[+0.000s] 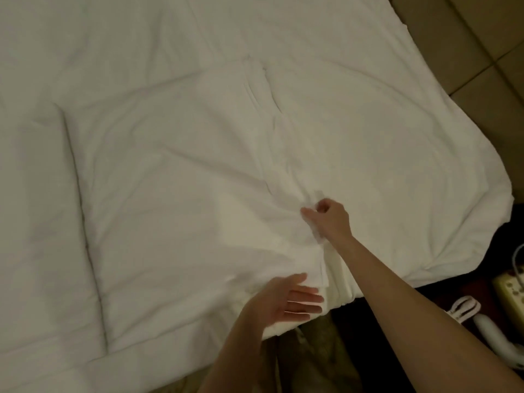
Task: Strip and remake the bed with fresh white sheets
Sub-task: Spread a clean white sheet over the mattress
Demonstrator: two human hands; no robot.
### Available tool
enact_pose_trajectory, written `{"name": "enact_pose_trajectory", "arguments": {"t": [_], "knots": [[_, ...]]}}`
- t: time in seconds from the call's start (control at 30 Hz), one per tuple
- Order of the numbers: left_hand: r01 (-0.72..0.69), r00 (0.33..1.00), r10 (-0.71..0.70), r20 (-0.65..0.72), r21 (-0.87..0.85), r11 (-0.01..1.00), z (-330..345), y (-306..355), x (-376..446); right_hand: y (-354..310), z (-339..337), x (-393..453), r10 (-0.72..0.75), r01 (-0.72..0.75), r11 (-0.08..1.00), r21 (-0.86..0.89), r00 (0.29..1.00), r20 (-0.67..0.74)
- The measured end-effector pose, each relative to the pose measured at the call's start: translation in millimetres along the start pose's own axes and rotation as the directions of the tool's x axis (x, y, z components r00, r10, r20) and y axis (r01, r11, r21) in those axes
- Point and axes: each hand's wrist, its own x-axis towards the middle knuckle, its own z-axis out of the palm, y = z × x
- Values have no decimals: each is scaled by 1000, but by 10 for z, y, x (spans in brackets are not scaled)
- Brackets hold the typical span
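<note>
Spreading across the bed, the white sheet [175, 154] is seen lying soft and rumpled, its near edge folded in layers at the bed's near edge. The fabric is judged light and limp, likely to slide and crease rather than hold shape, so it is best taken by a bunched fold or by the layered hem. A small fold is pinched by the right hand [329, 219], arm extended over the bed and fingers curled. The left hand [286, 303] is held apart from it, fingers straight and relaxed, resting against the layered hem. Tiled floor [482, 52] shows past the far right corner.
</note>
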Motion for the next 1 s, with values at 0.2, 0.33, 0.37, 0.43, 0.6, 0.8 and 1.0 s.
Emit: {"name": "enact_pose_trajectory", "arguments": {"t": [0.2,0.33,0.37,0.43,0.6,0.8,1.0], "knots": [[-173,919,322,-228,500,849,-229,1083,-258,-455,146,230,-179,178,984,-9,984,-12],[-229,401,909,-116,948,223,-256,1687,-147,-348,106,340,-106,105,994,-12,988,-109],[-161,365,930,40,987,21,-205,1847,-118,-288,46,340,-70,71,997,4,992,-109],[-76,472,841,263,963,-258,-50,2174,-46,-185,-88,276,-24,25,997,70,1000,-10],[74,896,386,219,784,-617,147,2627,261,-86,-126,42,71,-163,966,201,914,399],[-151,906,319,277,917,-370,172,2874,333,44,-115,92,48,-138,983,119,825,563],[-177,950,233,208,973,-147,131,2706,345,158,-309,70,-40,-167,832,529,933,357]]}}
